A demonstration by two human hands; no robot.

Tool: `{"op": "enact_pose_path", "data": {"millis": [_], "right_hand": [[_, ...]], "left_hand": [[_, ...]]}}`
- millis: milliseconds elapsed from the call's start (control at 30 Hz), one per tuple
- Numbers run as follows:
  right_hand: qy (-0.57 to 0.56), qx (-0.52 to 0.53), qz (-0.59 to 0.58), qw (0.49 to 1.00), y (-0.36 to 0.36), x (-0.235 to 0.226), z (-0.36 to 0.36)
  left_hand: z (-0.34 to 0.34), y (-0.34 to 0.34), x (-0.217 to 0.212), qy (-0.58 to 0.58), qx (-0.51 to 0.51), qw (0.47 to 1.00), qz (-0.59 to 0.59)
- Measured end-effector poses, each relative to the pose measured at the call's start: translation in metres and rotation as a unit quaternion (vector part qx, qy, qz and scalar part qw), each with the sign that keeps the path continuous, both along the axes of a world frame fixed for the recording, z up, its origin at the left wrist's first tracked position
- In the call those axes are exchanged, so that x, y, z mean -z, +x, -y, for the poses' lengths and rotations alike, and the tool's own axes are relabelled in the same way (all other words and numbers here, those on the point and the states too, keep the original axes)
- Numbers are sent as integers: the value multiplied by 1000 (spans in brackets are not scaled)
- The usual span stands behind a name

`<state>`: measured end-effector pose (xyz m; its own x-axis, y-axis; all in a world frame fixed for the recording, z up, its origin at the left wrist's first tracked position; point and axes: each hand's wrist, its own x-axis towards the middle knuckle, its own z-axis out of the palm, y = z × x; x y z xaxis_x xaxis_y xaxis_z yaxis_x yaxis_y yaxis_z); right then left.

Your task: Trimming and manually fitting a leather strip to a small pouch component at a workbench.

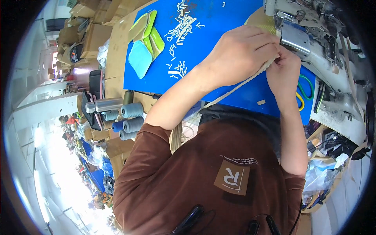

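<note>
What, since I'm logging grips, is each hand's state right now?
Left hand: fingers curled by the pale cord; grip hidden, can't tell.
Right hand: fingers bent at the cord; hold can't be told.

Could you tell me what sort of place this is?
Probably a sewing workshop: thread spools are at the left, pieces that look like cloth lie on the blue tabletop, and a likely sewing machine stands at the right.

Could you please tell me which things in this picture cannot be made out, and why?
In the head view:
- Grip: most fingertips of the left hand and right hand are hidden where the fingers bunch together.
- Pale cord: one end disappears at the fingers, the other near the shirt.
- Green loop and yellow loop: the right forearm may hide what they belong to.
</note>
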<state>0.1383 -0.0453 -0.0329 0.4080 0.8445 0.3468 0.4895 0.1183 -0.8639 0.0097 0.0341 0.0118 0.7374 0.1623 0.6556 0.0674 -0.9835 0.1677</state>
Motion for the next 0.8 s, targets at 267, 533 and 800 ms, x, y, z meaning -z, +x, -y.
{"op": "enact_pose_path", "data": {"millis": [267,533,800], "right_hand": [[-26,14,-100,995,-10,-4,3],[-41,57,-5,997,-21,2,-3],[-34,-28,-81,996,-4,3,1]], "left_hand": [[-3,-3,2,2,-10,1000,14],[-15,-8,-4,-91,26,995,12],[-7,-1,0,26,-2,1000,-9]]}}
